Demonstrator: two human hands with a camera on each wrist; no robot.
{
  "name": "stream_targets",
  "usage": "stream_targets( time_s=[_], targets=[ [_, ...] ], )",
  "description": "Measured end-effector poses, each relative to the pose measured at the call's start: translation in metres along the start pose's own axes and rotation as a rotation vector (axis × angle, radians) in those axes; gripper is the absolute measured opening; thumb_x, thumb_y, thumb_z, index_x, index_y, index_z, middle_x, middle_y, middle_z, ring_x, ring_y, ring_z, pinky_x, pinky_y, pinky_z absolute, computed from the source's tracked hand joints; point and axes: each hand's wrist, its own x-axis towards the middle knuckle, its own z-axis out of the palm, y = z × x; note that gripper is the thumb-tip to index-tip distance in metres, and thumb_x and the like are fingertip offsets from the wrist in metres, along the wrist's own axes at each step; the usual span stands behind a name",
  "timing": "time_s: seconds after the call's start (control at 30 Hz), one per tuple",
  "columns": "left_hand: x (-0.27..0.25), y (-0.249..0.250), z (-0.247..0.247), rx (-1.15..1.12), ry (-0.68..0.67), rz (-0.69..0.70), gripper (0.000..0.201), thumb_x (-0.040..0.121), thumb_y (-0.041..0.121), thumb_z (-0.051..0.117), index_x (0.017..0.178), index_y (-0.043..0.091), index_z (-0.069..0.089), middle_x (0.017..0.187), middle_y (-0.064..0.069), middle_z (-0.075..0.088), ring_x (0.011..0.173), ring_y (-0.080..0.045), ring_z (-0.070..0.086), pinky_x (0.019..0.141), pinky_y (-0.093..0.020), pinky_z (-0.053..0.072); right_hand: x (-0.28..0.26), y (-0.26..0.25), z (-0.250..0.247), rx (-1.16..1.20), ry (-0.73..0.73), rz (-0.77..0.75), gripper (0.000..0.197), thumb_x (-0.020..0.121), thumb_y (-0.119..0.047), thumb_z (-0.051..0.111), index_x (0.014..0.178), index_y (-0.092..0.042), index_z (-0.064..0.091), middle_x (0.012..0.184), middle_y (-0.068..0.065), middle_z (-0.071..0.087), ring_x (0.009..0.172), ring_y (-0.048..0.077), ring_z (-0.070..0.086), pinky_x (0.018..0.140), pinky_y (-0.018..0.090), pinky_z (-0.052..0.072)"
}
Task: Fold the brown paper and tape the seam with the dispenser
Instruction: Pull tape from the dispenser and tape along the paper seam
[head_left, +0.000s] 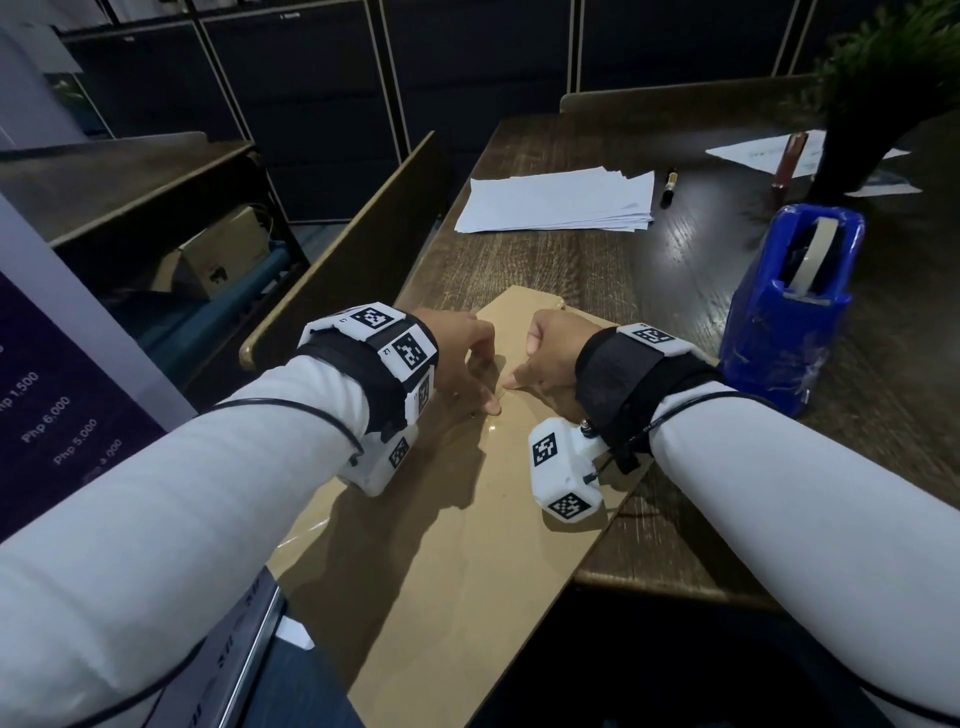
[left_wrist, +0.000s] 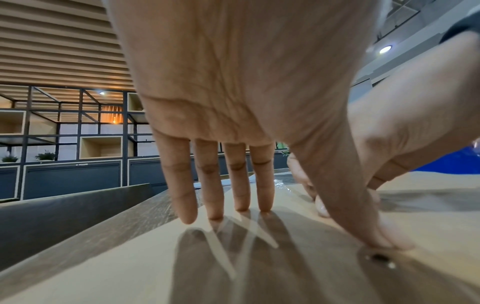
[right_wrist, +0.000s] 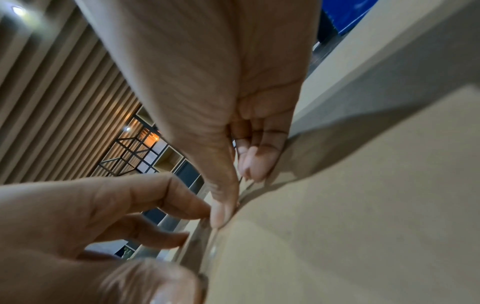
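The folded brown paper (head_left: 467, 545) lies lengthwise on the dark wooden table (head_left: 649, 291). Both hands work on its middle seam, where a glossy strip of clear tape (right_wrist: 205, 246) runs. My left hand (head_left: 485, 374) has straight, spread fingers (left_wrist: 239, 185) with their tips on the paper, and its thumb (left_wrist: 376, 236) presses the seam. My right hand (head_left: 524, 358) has curled fingers (right_wrist: 257, 164); its thumb (right_wrist: 221, 211) is pushed down on the tape close to the left thumb. The blue tape dispenser (head_left: 789, 306) stands to the right of my right wrist, untouched.
A stack of white sheets (head_left: 556, 200) and a marker (head_left: 670, 187) lie at the back of the table. A dark plant pot (head_left: 852, 156) stands at the back right on more papers. A low wooden partition (head_left: 363, 234) borders the table's left. The paper's near end overhangs the front edge.
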Motion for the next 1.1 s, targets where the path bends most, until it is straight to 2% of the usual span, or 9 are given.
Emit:
stream_targets(
  time_s=[0.23,0.37,0.53,0.6,0.67,0.7,0.8,0.97,1.1],
  targets=[
    [-0.003,-0.005,-0.001,-0.079,-0.016,-0.014,0.066,0.062,0.055,0.081,0.117,0.03,0.054,0.106,0.014,0.051,0.099,-0.014,0.052,0.079,-0.03,0.043,0.004,-0.002,-0.008,-0.035,-0.131,0.025,0.027,0.083,-0.029,0.073,0.08,-0.014,0.05,0.079,0.008,0.065,0.075,0.022,0.059,0.082,0.037,0.052],
    [-0.003,-0.004,-0.002,-0.089,-0.019,-0.018,0.066,0.062,0.054,0.081,0.118,0.031,0.053,0.104,0.014,0.049,0.097,-0.012,0.051,0.078,-0.028,0.04,0.004,-0.008,-0.012,-0.25,-0.177,0.028,0.056,0.063,-0.058,0.079,0.091,-0.013,0.061,0.081,0.004,0.07,0.077,0.021,0.062,0.086,0.037,0.051],
    [-0.004,-0.003,-0.002,-0.098,-0.025,-0.023,0.069,0.064,0.051,0.082,0.122,0.03,0.052,0.111,0.013,0.051,0.097,-0.011,0.048,0.078,-0.028,0.039,0.01,-0.018,-0.009,-0.455,-0.2,0.01,0.06,0.055,-0.066,0.078,0.079,-0.015,0.058,0.083,0.003,0.071,0.078,0.023,0.063,0.088,0.035,0.051],
    [-0.005,-0.002,-0.003,-0.094,-0.022,-0.027,0.069,0.065,0.049,0.082,0.123,0.03,0.051,0.106,0.013,0.048,0.096,-0.012,0.047,0.078,-0.028,0.038,0.005,-0.021,-0.013,-0.498,-0.19,-0.047,0.049,0.065,-0.062,0.076,0.066,-0.019,0.051,0.069,-0.002,0.064,0.071,0.018,0.06,0.078,0.023,0.049],
    [-0.005,-0.002,-0.003,-0.091,-0.019,-0.032,0.069,0.064,0.05,0.082,0.123,0.031,0.052,0.105,0.013,0.049,0.096,-0.013,0.049,0.078,-0.029,0.04,-0.003,-0.023,-0.02,-0.533,-0.191,-0.138,0.044,0.079,-0.048,0.071,0.059,-0.022,0.043,0.057,-0.008,0.049,0.059,0.011,0.05,0.054,0.007,0.041],
    [-0.006,-0.002,-0.003,-0.09,-0.015,-0.032,0.069,0.063,0.052,0.082,0.122,0.031,0.052,0.106,0.012,0.051,0.096,-0.013,0.05,0.078,-0.029,0.041,-0.005,-0.024,-0.022,-0.545,-0.203,-0.172,0.043,0.083,-0.043,0.069,0.058,-0.023,0.04,0.055,-0.009,0.045,0.056,0.01,0.046,0.047,0.008,0.037],
    [-0.006,-0.003,-0.002,-0.082,-0.009,-0.023,0.072,0.062,0.055,0.081,0.123,0.031,0.052,0.108,0.013,0.051,0.096,-0.013,0.049,0.079,-0.028,0.04,-0.002,-0.022,-0.028,-0.556,-0.229,-0.188,0.041,0.086,-0.04,0.066,0.062,-0.024,0.038,0.062,-0.008,0.044,0.06,0.01,0.045,0.053,0.016,0.031],
    [-0.008,-0.003,-0.002,-0.078,-0.014,-0.013,0.073,0.063,0.055,0.08,0.126,0.031,0.05,0.115,0.011,0.053,0.096,-0.012,0.048,0.079,-0.028,0.039,0.016,-0.016,-0.022,-0.508,-0.249,-0.091,0.041,0.08,-0.048,0.071,0.066,-0.02,0.043,0.069,-0.003,0.051,0.063,0.014,0.049,0.076,0.03,0.044],
    [-0.009,-0.003,-0.002,-0.076,-0.012,-0.017,0.073,0.064,0.055,0.079,0.127,0.031,0.05,0.125,0.01,0.054,0.11,-0.016,0.053,0.081,-0.028,0.039,0.023,-0.013,-0.019,-0.512,-0.277,-0.034,0.045,0.078,-0.056,0.067,0.078,-0.013,0.055,0.083,0.004,0.059,0.082,0.022,0.054,0.085,0.033,0.045]
  ],
)
